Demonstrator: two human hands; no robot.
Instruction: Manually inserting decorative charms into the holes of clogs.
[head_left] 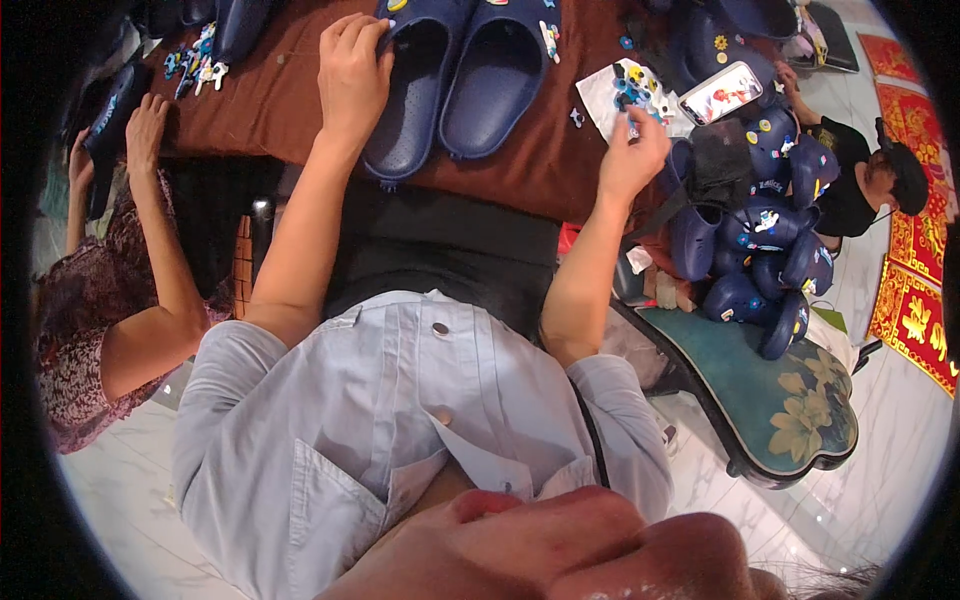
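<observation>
Head view, looking straight down over a pale blue shirt toward a table draped in brown cloth. Left hand up at the table edge, fingers curled over the rim of the left clog, gripping its side wall. Right clog lying just beside it, touching, both navy, both open side up with heels toward the body. Right hand lifted over toward the white sheet, fingertips pinched shut on something small; too tiny to tell exactly what, though apparently one of the colourful charms heaped on that sheet. Phone resting just right of the sheet, screen lit. One loose charm sitting on the cloth between the right clog and the sheet.

Off to the right, a pile of navy clogs stacked on a green chair with a yellow flower pattern, some already carrying decorations. Beyond it, a person in black crouched on the pale floor.

Far left, another person in a patterned top, arm stretched up to the table, hand resting by a dark clog, more charms scattered near the corner.
</observation>
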